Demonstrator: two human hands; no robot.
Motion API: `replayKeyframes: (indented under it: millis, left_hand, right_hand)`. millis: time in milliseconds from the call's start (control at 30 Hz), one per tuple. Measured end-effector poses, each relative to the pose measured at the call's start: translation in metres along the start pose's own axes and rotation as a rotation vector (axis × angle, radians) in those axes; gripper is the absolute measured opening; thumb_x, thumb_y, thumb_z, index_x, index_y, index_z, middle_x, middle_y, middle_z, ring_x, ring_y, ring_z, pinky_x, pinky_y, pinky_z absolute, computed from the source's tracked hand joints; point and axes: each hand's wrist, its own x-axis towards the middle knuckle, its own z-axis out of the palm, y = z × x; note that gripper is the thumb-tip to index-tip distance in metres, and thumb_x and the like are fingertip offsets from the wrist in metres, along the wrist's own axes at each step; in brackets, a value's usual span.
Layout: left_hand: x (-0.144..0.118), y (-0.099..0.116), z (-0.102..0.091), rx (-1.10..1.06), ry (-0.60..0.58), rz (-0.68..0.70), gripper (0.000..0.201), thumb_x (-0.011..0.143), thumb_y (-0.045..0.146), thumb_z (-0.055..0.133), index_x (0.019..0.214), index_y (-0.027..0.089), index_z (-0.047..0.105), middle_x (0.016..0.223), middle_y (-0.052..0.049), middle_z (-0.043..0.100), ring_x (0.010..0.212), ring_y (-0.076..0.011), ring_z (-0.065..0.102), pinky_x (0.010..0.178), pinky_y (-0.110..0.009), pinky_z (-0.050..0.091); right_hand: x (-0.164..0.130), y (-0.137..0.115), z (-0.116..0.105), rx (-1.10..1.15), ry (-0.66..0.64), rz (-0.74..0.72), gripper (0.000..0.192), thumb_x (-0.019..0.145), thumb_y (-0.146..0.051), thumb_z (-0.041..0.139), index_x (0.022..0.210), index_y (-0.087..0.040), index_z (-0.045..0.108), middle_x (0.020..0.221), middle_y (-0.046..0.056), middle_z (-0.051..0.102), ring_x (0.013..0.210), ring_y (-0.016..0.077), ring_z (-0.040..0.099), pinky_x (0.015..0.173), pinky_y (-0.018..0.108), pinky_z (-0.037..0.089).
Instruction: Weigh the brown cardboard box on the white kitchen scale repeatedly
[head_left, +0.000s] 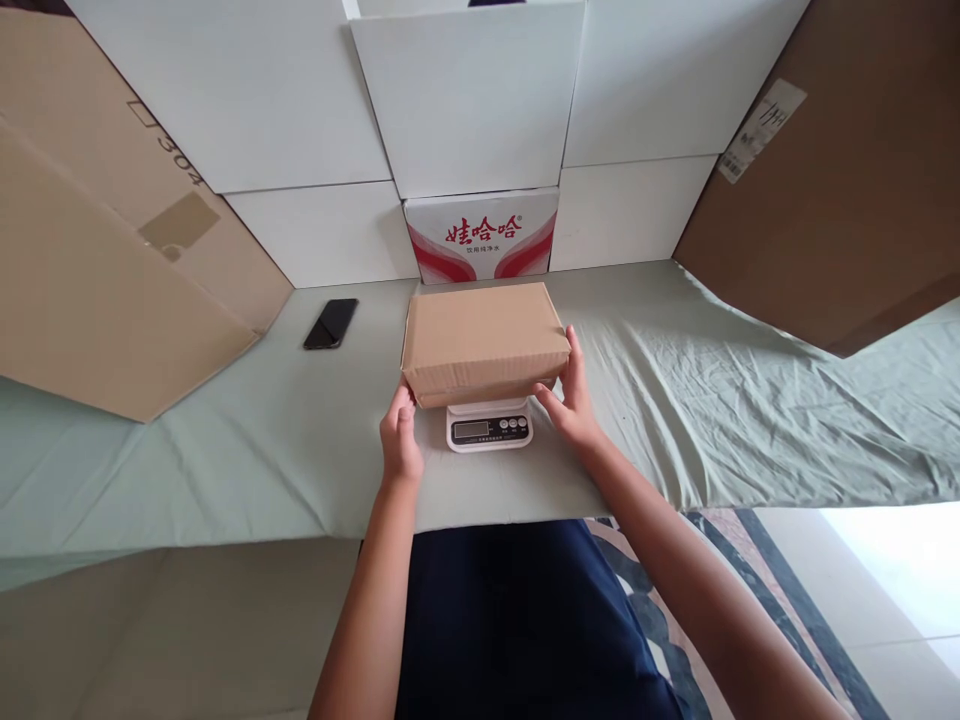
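Observation:
A closed brown cardboard box [480, 330] is held between my two hands, over a white digital kitchen scale [491, 428]. The scale's display and buttons show in front of the box, while its platform is hidden beneath. I cannot tell whether the box rests on the platform. My left hand [403, 435] grips the box's near left corner, fingers along its side. At the near right corner, my right hand [571, 400] has its thumb on the front face and its fingers on the right side.
A black phone [331, 324] lies to the left on the green cloth [337, 440]. Behind stands a white and red carton [484, 237] against white panels [465, 100]. Large cardboard sheets flank the table at left [112, 260] and right [847, 200].

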Motion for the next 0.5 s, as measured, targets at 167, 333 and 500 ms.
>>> replayKeyframes:
  millis: [167, 333, 500]
  left_hand:
    - [0.002, -0.001, -0.002, -0.036, 0.025, 0.022, 0.084, 0.092, 0.078, 0.055, 0.153, 0.019, 0.060, 0.160, -0.018, 0.057, 0.154, -0.0348, 0.047, 0.127, -0.045, 0.039]
    - [0.002, -0.006, -0.002, -0.057, 0.048, 0.011, 0.084, 0.093, 0.078, 0.054, 0.152, 0.019, 0.061, 0.160, -0.018, 0.057, 0.152, -0.0348, 0.050, 0.125, -0.046, 0.042]
    - [0.035, 0.000, 0.002, -0.056, -0.011, 0.025, 0.078, 0.092, 0.077, 0.056, 0.144, 0.020, 0.068, 0.151, -0.018, 0.065, 0.148, -0.0345, 0.056, 0.122, -0.045, 0.045]
  right_hand:
    - [0.000, 0.010, 0.001, 0.096, 0.038, -0.017, 0.099, 0.093, -0.070, 0.063, 0.171, -0.042, 0.007, 0.164, 0.012, 0.041, 0.149, 0.0394, 0.047, 0.119, 0.066, 0.046]
    - [-0.001, 0.010, 0.000, 0.172, 0.014, 0.028, 0.092, 0.096, -0.068, 0.060, 0.170, -0.043, 0.011, 0.174, 0.007, 0.033, 0.157, 0.0376, 0.041, 0.126, 0.064, 0.041]
    - [0.023, -0.002, 0.001, 0.186, -0.015, 0.040, 0.092, 0.095, -0.066, 0.064, 0.169, -0.044, 0.014, 0.179, 0.002, 0.024, 0.157, 0.0350, 0.042, 0.124, 0.058, 0.048]
